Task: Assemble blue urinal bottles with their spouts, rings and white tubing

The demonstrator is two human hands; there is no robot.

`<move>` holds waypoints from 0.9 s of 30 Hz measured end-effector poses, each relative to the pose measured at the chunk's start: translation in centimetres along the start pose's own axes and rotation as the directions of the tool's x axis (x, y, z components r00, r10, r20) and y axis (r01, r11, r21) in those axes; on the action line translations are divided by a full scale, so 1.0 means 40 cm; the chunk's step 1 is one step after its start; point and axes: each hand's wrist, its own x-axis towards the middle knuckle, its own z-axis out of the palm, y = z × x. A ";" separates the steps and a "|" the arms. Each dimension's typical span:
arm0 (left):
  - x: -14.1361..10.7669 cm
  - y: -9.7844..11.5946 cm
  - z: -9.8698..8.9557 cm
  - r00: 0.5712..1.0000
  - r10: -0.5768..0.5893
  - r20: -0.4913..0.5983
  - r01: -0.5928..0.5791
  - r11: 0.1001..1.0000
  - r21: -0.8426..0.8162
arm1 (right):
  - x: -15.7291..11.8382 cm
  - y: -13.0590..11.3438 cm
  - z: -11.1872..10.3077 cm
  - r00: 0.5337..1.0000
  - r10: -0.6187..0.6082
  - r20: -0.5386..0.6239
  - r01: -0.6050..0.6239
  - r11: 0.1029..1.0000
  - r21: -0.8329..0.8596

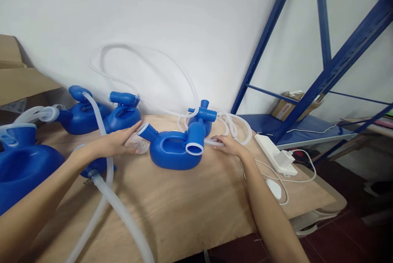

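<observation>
A blue plastic bottle (175,158) with a loop handle and a white-rimmed neck lies mid-table, and a blue cup-like part with a white rim (196,136) rests at its right end. Just left of the neck is my left hand (118,142), its fingers apart beside a clear plastic piece (139,144); no grip on it shows. My right hand (227,145) is right of the bottle, its fingers spread over a translucent hose (213,142). Behind stands another blue bottle with a T-shaped top (204,113), near coiled hose (242,126).
More blue bottles (27,169) with thick hoses (125,218) fill the table's left side. An open cardboard box (27,83) is at the far left. A white power strip (272,152) with cables lies right, beside a blue metal shelf (310,134).
</observation>
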 end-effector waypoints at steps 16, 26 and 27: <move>0.006 0.089 0.015 0.988 0.100 -0.116 -0.106 0.993 -0.047 | 0.083 -0.201 -0.142 0.665 -0.030 -0.746 0.254 0.949 0.188; -0.006 0.172 0.037 0.988 0.025 -0.154 -0.011 0.996 0.091 | 0.133 -0.334 -0.196 0.273 0.219 -0.937 0.530 0.778 0.337; -0.006 0.172 0.037 0.987 0.025 -0.156 -0.012 0.996 0.085 | 0.130 -0.329 -0.208 0.256 0.238 -0.937 0.577 0.740 0.346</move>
